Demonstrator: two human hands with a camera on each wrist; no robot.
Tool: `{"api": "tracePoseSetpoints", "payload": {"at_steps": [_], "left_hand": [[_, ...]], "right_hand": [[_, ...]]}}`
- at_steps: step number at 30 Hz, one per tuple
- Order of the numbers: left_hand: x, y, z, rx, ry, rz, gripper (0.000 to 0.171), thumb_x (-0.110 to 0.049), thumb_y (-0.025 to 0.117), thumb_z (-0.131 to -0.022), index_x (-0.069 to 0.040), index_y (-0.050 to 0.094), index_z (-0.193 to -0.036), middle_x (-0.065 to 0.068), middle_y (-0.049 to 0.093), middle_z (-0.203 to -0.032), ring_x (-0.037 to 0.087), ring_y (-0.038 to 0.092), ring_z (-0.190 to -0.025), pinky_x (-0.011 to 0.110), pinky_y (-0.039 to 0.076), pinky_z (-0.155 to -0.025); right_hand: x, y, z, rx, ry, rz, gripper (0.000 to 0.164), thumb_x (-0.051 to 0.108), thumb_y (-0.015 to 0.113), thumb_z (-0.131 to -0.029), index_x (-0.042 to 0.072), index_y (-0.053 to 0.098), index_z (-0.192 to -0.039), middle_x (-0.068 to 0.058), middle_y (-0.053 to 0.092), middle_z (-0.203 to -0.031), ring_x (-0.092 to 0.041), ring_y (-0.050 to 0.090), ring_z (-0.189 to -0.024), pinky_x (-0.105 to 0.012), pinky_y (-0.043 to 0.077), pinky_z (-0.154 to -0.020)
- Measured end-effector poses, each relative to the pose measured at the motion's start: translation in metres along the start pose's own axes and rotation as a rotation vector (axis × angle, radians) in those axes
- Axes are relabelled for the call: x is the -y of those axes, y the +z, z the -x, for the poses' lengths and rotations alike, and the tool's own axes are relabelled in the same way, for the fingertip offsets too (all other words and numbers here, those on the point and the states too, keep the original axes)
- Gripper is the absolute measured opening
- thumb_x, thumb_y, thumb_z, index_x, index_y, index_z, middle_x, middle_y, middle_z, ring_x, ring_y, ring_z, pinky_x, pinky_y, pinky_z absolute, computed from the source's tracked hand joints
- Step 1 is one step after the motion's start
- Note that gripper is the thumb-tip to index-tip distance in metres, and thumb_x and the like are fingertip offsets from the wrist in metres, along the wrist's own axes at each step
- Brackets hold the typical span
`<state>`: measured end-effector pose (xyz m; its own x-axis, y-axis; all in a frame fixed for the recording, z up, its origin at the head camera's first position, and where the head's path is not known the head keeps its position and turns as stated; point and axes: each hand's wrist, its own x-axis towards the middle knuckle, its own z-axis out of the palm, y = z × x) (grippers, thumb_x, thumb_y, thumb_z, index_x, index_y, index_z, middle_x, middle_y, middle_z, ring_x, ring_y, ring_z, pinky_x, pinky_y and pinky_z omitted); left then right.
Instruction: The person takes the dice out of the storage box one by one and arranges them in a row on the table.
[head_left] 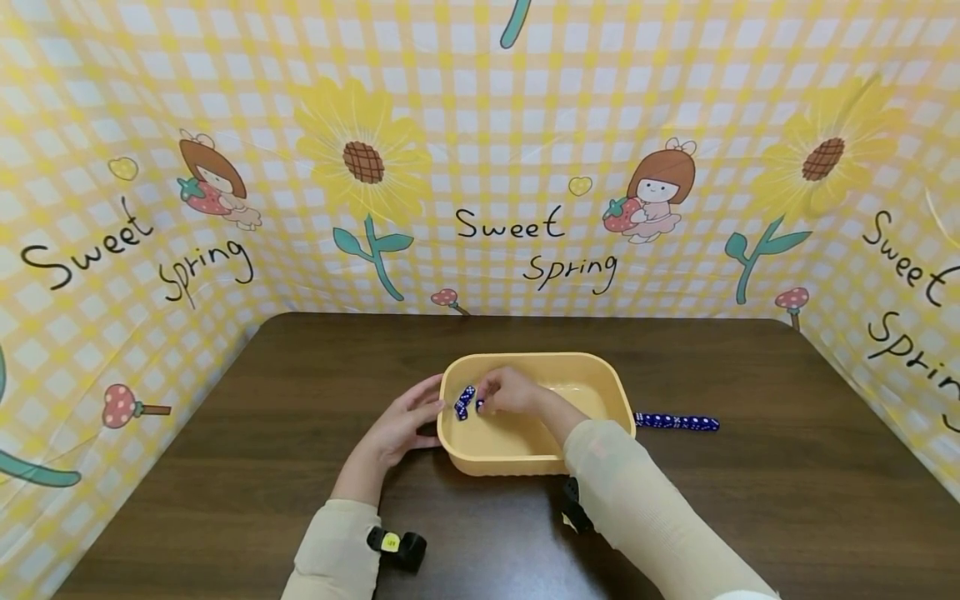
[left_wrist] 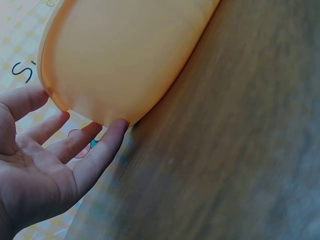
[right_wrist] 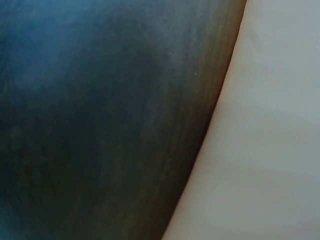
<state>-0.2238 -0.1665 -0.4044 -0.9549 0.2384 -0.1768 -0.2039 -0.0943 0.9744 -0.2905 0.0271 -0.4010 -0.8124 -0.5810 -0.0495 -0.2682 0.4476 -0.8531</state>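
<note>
A yellow plastic bin [head_left: 525, 462] stands on the table, with several blue dice with white dots [head_left: 465, 402] lying inside at its left end. My right hand [head_left: 510, 390] reaches down into the bin and pinches a blue die [head_left: 480, 405] between thumb and fingers, just right of the others. At the bin's left end, my left hand [head_left: 405, 423] rests its spread fingers against the outer wall. The left wrist view shows its fingertips [left_wrist: 118, 125] touching that wall, palm apart from it. The right hand is out of the right wrist view.
A straight row of blue dice [head_left: 677, 422] lies on the dark wooden table [head_left: 225, 467], right of the bin. A yellow checked cloth [head_left: 480, 167] hangs behind and at both sides. The right wrist view holds only dark tabletop and a pale sleeve [right_wrist: 260, 150].
</note>
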Motion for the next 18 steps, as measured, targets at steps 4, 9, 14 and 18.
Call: {"api": "tracePoseSetpoints", "payload": {"at_steps": [4, 9, 14, 18], "left_hand": [[-0.0007, 0.0003, 0.0002, 0.008, -0.005, -0.008, 0.049, -0.009, 0.048, -0.088, -0.014, 0.030, -0.133, 0.017, 0.033, -0.132, 0.036, 0.039, -0.110, 0.047, 0.044, -0.071], [-0.0007, 0.0006, -0.0009, 0.002, -0.001, -0.010, 0.049, -0.009, 0.048, -0.088, -0.014, 0.032, -0.133, 0.017, 0.034, -0.132, 0.035, 0.042, -0.107, 0.046, 0.045, -0.070], [-0.0002, 0.0001, -0.0011, -0.007, -0.001, -0.009, 0.049, -0.009, 0.049, -0.087, -0.015, 0.032, -0.133, 0.016, 0.035, -0.131, 0.034, 0.043, -0.107, 0.046, 0.045, -0.069], [-0.0003, -0.0006, 0.0000, 0.003, 0.000, -0.007, 0.049, -0.008, 0.048, -0.087, -0.014, 0.031, -0.133, 0.017, 0.033, -0.132, 0.036, 0.041, -0.108, 0.047, 0.044, -0.070]], "right_hand": [[0.0001, 0.0003, 0.0010, -0.004, -0.017, 0.017, 0.011, -0.007, 0.063, -0.068, -0.007, 0.059, -0.078, -0.002, 0.055, -0.062, -0.007, 0.045, -0.055, -0.018, 0.038, -0.050], [0.0008, -0.0004, 0.0012, -0.004, 0.009, -0.009, 0.010, -0.007, 0.062, -0.069, -0.007, 0.059, -0.079, -0.004, 0.057, -0.064, -0.007, 0.046, -0.054, -0.018, 0.038, -0.049], [0.0033, -0.0028, 0.0009, 0.002, 0.033, -0.060, 0.012, -0.005, 0.062, -0.072, -0.008, 0.060, -0.083, -0.004, 0.057, -0.066, -0.009, 0.046, -0.055, -0.022, 0.041, -0.051], [0.0054, -0.0057, 0.0017, 0.022, 0.022, -0.096, 0.014, -0.006, 0.059, -0.073, -0.008, 0.061, -0.087, -0.007, 0.060, -0.072, -0.012, 0.049, -0.059, -0.027, 0.045, -0.056]]}}
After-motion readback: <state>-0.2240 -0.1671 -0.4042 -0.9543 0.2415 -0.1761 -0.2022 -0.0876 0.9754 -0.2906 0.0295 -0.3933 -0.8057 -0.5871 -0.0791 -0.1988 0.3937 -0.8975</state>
